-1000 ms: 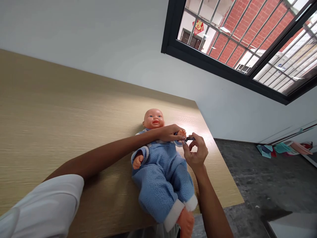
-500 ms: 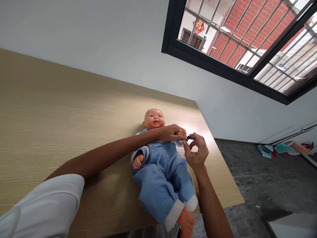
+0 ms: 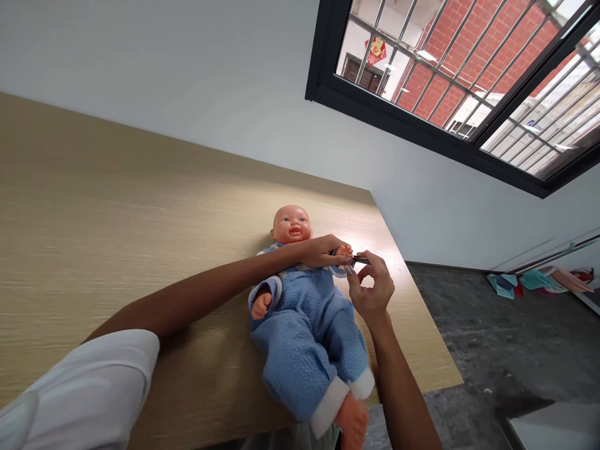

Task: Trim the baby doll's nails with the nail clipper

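A baby doll in a blue fleece outfit with white cuffs lies on its back on the wooden table, its bare foot over the front edge. My left forearm crosses its chest, and my left hand is closed round the doll's hand, whose small fingers stick out. From the right, my right hand pinches a small dark nail clipper between thumb and fingers. The clipper's tip is at the doll's fingertips; whether it touches them is too small to tell.
The table's right edge runs just beyond my right hand, with dark grey floor below. A barred window is set in the wall behind. Coloured items lie on the floor at far right.
The clipper's lever and body look closer together now, with my right thumb and fingers slightly shifted. My left hand and the doll stay where they were.
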### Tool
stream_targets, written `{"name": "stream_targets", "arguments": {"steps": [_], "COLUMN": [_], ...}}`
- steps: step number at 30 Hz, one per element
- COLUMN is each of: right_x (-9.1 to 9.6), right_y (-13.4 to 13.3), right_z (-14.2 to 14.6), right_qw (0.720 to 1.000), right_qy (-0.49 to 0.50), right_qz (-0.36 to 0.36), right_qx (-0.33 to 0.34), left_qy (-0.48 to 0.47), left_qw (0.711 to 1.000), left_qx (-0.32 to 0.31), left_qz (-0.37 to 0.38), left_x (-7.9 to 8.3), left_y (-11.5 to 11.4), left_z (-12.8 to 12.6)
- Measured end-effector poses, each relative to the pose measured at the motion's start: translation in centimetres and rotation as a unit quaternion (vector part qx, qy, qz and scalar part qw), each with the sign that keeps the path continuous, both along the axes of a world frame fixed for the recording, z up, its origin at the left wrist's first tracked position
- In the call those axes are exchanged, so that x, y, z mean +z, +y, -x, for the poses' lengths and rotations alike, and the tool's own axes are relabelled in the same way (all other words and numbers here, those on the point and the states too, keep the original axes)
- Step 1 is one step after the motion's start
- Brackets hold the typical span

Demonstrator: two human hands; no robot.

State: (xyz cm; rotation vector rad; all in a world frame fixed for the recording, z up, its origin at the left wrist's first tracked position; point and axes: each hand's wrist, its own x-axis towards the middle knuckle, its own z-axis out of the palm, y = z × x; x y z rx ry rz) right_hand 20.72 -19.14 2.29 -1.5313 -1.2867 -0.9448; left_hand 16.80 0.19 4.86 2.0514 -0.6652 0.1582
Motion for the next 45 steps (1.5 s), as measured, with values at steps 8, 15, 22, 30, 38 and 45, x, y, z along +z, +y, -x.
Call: {"name": "stream_targets", "arguments": {"steps": [8,15,22,30,38,45], "right_x": [0.16,0.07,0.12,0.32,0.52,0.28], "right_y": [0.04,-0.01,0.01,-0.07,-0.07,0.07], "right_z": [0.12,0.12,0.03,0.09,0.31,0.3], "right_qw": [1.0,1.0,1.0,1.0,1.0,1.0], "right_qy": [0.002,0.01,-0.003,0.002,0.011,0.011], "right_qz": [-0.003,-0.007,0.0,0.015,0.007,0.0], "right_qx": [0.001,0.015,0.019,0.008,-0.005,0.001], "left_qy": [-0.002,0.005,0.009,0.014,0.013,0.015], "left_qw": [1.0,1.0,1.0,1.0,1.0,1.0], "left_qx": [-0.002,0.003,0.007,0.01,0.013,0.008], "left_qz": [0.006,0.0,-0.002,-0.007,-0.013,-0.018], "left_x": [0.09,0.02,0.1,-0.06,0.15,0.02], "left_y": [-0.07,-0.05,-0.06,0.0,-0.07,0.01], "left_z": [0.06,-0.04,0.06,0.0,0.15,0.01]}}
